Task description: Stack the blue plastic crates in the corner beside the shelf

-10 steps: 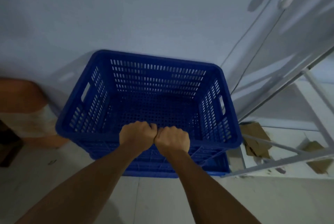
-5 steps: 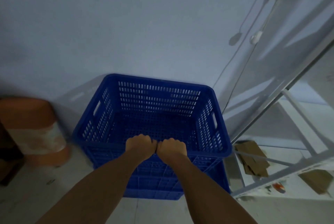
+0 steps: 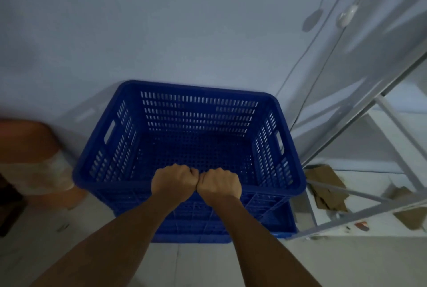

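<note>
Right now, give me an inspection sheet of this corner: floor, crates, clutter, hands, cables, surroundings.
Surface: pale floor, a few small specks at left.
Job's things: top crate empty, sitting on a lower crate, against the wall beside the shelf.
Clutter: cardboard scraps on the bottom shelf board; orange bin to the left of the crates.
Grippers: left hand and right hand closed side by side on the top crate's near rim, knuckles touching.
Cables: two thin cords hanging down the wall, one with an inline switch.
Surroundings: dim light; dark object at far left edge, too cut off to tell.
</note>
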`<state>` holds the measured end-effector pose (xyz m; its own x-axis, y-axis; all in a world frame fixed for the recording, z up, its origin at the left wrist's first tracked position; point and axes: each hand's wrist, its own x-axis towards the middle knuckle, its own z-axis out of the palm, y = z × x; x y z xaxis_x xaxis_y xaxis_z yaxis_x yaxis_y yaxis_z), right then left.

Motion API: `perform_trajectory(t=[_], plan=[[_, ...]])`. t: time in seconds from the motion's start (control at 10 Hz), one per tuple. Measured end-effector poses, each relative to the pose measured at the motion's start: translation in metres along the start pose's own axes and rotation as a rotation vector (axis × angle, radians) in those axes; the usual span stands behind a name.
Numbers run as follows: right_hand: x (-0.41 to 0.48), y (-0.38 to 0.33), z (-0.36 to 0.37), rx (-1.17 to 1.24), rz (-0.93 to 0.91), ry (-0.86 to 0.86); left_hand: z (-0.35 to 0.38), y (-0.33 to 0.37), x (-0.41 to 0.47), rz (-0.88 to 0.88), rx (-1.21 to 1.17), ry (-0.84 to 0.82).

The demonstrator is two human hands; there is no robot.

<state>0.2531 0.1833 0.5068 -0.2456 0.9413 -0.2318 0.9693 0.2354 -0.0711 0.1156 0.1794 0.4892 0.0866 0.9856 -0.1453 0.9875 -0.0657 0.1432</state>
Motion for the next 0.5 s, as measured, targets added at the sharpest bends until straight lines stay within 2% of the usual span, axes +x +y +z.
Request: perform_trajectory(t=[0.1,0.2,0.3,0.4,0.5], plan=[[-0.015,-0.004,-0.010,-0.061,-0.040,-0.057,0.003,-0.002,-0.020,-0.012,0.086,-0.070],[-0.026,-0.005,-0.007,-0.079,-0.043,-0.121,0.002,0.004,-0.028,0.020,0.118,-0.060],[-0.035,-0.007,-0.009,-0.072,-0.032,-0.114,-0.011,0.010,-0.038,-0.018,0.069,-0.105],[-0.048,-0.009,-0.018,-0.081,-0.042,-0.026,-0.027,0.007,-0.050,-0.076,-0.074,-0.008],[-0.055,-0.012,-0.043,0.130,0.009,0.082,-0.063,0.004,-0.059,-0.087,-0.092,0.040]])
